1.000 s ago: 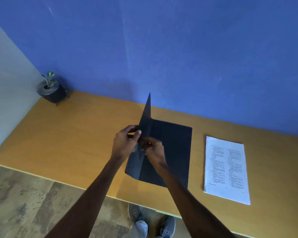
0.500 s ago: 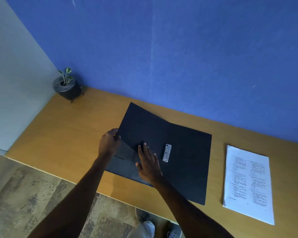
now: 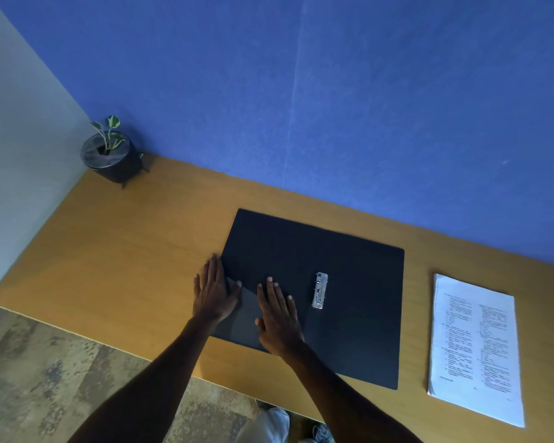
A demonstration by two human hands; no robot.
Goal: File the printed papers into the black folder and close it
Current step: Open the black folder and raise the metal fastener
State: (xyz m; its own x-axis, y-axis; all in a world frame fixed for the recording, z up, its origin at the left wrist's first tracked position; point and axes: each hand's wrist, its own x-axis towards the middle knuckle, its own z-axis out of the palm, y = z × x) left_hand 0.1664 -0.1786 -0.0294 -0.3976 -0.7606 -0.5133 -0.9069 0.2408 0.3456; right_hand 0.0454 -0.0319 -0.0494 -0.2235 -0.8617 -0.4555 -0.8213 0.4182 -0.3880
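Observation:
The black folder point(image 3: 359, 282) lies open and flat on the wooden desk point(image 3: 135, 251), its silver metal clip point(image 3: 320, 290) showing near the middle. My left hand point(image 3: 215, 290) rests flat with spread fingers on the left edge of the left cover. My right hand point(image 3: 279, 314) presses flat on that same cover, just left of the clip. Neither hand holds anything. The stack of printed papers point(image 3: 475, 343) lies on the desk to the right of the folder, apart from it.
A small potted plant point(image 3: 111, 155) in a dark pot stands at the desk's far left corner against the blue wall. The desk's front edge runs close under my forearms, with patterned floor and shoes below.
The left cover, upright a second ago, has swung down flat to the left. Both hands let go of it and now lie spread on it.

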